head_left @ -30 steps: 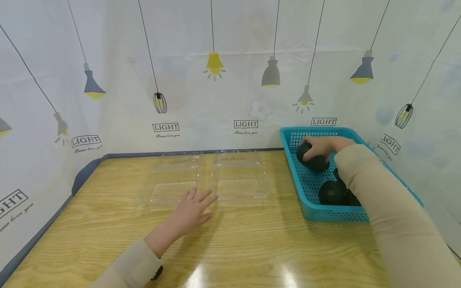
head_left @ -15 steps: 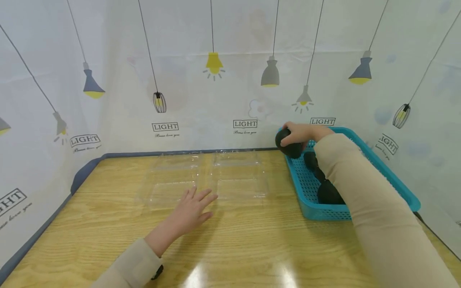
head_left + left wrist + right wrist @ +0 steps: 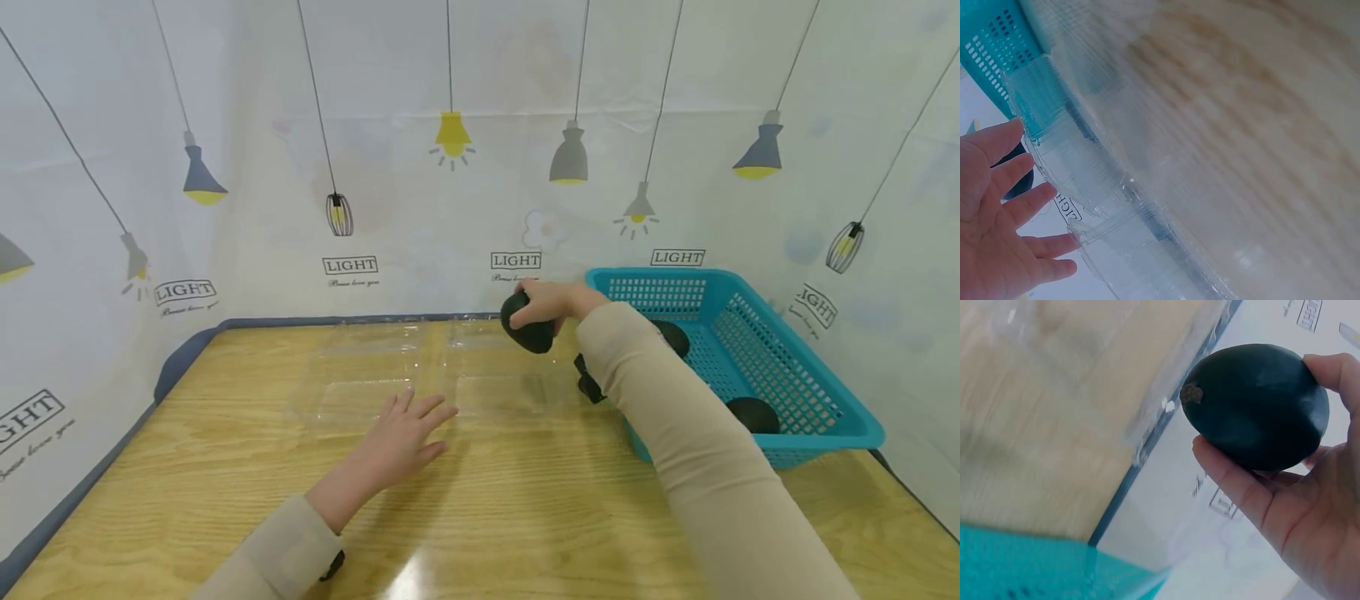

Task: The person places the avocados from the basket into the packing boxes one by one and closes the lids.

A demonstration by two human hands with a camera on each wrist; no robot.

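A dark green avocado [image 3: 531, 333] is held in my right hand [image 3: 551, 302], raised over the back of the right-hand clear plastic box [image 3: 498, 392]. In the right wrist view the thumb and fingers grip this avocado [image 3: 1254, 406], and its brown stem end points away from the palm. My left hand [image 3: 397, 442] has its fingers spread, at the front of the two clear boxes and near the gap between them. The left clear box [image 3: 360, 383] lies beside the right one. In the left wrist view the fingertips are close to the box edges; contact is hard to tell.
A blue-green plastic basket [image 3: 787, 367] stands at the right, partly hidden by the right sleeve. Inside lie more avocados, one towards the back [image 3: 672, 337] and another near the front [image 3: 753, 414]. A printed cloth backdrop rises behind the wooden table [image 3: 480, 517].
My right hand has lifted the avocado out of the basket and carried it left, over the right-hand clear box. The left hand has stayed in place.
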